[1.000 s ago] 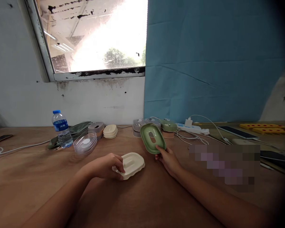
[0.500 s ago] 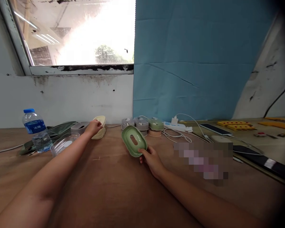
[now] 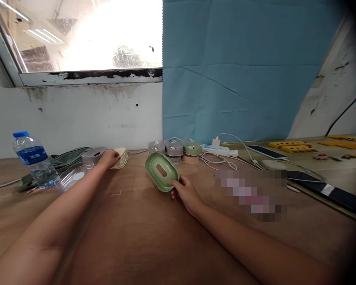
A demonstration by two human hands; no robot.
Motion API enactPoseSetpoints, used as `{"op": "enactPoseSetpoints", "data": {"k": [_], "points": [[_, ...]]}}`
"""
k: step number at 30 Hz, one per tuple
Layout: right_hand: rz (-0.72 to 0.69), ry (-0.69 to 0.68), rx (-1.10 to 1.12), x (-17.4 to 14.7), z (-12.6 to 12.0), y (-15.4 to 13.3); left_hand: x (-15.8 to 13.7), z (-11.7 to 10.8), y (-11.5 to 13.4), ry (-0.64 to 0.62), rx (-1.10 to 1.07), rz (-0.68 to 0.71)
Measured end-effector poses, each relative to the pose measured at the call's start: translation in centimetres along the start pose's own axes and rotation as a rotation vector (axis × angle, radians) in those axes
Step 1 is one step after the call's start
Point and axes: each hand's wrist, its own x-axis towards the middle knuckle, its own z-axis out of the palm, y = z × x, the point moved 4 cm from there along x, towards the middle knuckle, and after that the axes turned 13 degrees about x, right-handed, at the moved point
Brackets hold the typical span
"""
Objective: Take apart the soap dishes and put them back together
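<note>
My right hand [image 3: 186,193] grips the near right rim of a green oval tray [image 3: 154,168], thumb inside and fingers beneath. The tray has a wavy edge and an oblong slot in its bottom, and it is tilted above the table. My left hand [image 3: 109,159] is closed in a pinch at the left edge of a stack of cream-coloured wavy trays [image 3: 122,161], on the top one. Its fingertips are partly hidden. Just behind that hand stands a grey oval container [image 3: 90,155] with a slot in its top.
Grey boxes [image 3: 173,148] and a green box [image 3: 192,148] with clear lids line the back. A water bottle [image 3: 34,158] and a clear plastic container [image 3: 69,178] stand left. Right are a power strip [image 3: 221,150], white cables, a phone [image 3: 267,152] and yellow parts [image 3: 292,146]. One patch is blurred.
The top cream tray was tilted up in my left hand; now it lies lower on the stack. My right hand still holds the green tray. The view has shifted slightly.
</note>
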Motion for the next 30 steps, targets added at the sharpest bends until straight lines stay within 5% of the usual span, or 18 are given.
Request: {"op": "enactPoseSetpoints", "data": {"k": [13,19,23,27,30], "points": [[0.006,-0.033,-0.043,0.1,-0.1,0.1,-1.2,-2.0,0.8,0.015,-0.058,0.01],[-0.007,-0.093,-0.093,-0.2,0.4,-0.2,-5.8,-5.8,5.9,0.165,-0.194,0.104],[-0.002,-0.204,-0.173,-0.7,1.1,-0.2,-10.4,-7.7,8.9,0.237,-0.55,0.219],[-0.098,-0.411,-0.372,-1.4,1.9,0.0,-13.4,-7.3,8.3,0.164,-0.805,0.078],[-0.199,-0.473,-0.479,-1.7,2.0,-0.2,-14.9,-6.7,8.1,-0.044,-1.007,0.17]]}}
